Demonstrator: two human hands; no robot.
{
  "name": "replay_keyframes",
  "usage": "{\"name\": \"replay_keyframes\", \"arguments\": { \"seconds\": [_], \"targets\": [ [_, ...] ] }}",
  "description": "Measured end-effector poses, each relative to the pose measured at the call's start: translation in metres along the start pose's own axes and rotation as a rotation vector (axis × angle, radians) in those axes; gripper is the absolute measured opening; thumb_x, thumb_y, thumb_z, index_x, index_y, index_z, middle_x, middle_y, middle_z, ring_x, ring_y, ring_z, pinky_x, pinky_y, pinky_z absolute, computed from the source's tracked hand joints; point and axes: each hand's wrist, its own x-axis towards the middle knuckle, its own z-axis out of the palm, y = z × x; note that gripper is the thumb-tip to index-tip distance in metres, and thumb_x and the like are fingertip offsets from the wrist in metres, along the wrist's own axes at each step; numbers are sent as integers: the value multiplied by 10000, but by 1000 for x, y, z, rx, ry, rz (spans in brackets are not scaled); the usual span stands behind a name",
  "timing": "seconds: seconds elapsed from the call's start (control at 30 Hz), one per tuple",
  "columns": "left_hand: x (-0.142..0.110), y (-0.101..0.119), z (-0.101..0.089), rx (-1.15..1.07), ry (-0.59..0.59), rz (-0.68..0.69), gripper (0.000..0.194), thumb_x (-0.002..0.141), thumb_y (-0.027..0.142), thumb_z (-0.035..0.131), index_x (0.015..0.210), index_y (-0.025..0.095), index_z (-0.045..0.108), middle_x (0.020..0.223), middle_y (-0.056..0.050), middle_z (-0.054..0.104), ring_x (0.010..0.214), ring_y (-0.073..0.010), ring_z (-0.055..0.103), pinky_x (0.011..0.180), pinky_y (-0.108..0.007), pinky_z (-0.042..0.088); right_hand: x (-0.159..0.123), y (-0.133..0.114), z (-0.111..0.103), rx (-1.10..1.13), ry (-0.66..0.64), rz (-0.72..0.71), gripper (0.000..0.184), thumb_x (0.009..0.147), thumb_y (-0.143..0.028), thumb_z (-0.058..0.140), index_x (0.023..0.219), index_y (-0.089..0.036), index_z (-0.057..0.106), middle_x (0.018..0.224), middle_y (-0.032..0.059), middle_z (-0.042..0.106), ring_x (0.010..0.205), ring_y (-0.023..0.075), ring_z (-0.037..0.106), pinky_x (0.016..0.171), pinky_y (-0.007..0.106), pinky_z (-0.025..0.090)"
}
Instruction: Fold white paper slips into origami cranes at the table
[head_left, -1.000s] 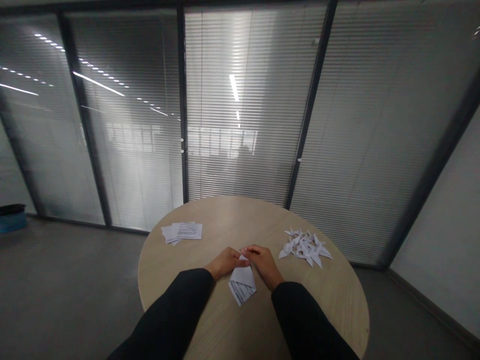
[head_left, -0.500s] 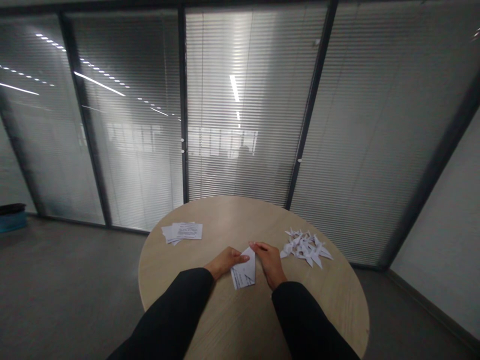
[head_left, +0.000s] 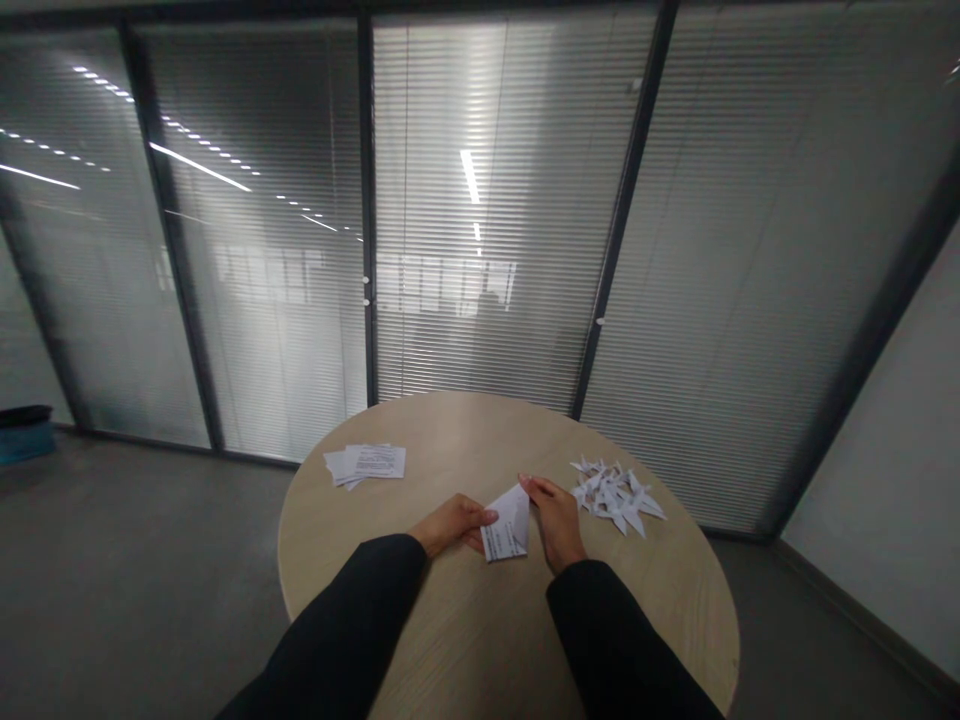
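A partly folded sheet of printed white paper (head_left: 508, 525) is held up off the round wooden table (head_left: 450, 640) between both hands. My left hand (head_left: 452, 522) pinches its left edge with fingers closed. My right hand (head_left: 556, 517) grips the upper right corner, fingers together along the paper's edge. Both forearms wear black sleeves.
A pile of several folded white paper cranes (head_left: 613, 493) lies just right of my right hand. A small stack of printed sheets (head_left: 366, 464) lies at the table's far left. Glass walls with blinds (head_left: 480, 220) stand behind the table. A dark bin (head_left: 24, 432) sits at far left on the floor.
The paper, flat on the table a second ago, has been lifted and turned, and now stands between the hands. My right hand has shifted right, toward the cranes.
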Motion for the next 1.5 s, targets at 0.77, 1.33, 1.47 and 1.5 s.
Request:
{"name": "replay_keyframes", "arguments": {
  "seconds": [0.77, 1.33, 1.47, 1.5],
  "targets": [
    [2, 14, -5, 355, 414, 236, 438, 668, 554, 589, 607, 120, 602, 500, 17, 481, 473, -97, 392, 454, -220, 239, -15, -13, 16, -2, -195, 198, 536, 609, -466, 711, 1040, -172, 588, 732, 27, 657, 697, 205, 644, 585, 293, 500],
    [8, 6, -12, 117, 570, 248, 445, 639, 538, 629, 717, 101, 634, 594, -45, 617, 530, -151, 543, 487, -228, 358, -16, 2, 19, -2, -335, 58, 452, 589, -255, 680, 1016, -175, 554, 856, 68, 716, 798, 239, 674, 716, 364, 514],
    [6, 8, -9, -16, 555, 255, 478, 602, 562, 655, 715, 98, 628, 601, -52, 626, 526, -156, 561, 501, -242, 390, -17, 1, 18, -89, -322, -27, 443, 662, -305, 643, 1079, -167, 585, 857, 79, 725, 780, 240, 677, 705, 368, 519],
    [5, 9, -8, -52, 547, 256, 482, 589, 564, 665, 711, 99, 626, 595, -50, 625, 521, -155, 563, 502, -245, 395, -17, 1, 18, -106, -320, -46, 442, 681, -309, 629, 1098, -166, 588, 872, 82, 725, 787, 238, 677, 708, 368, 520]
  ]
}}
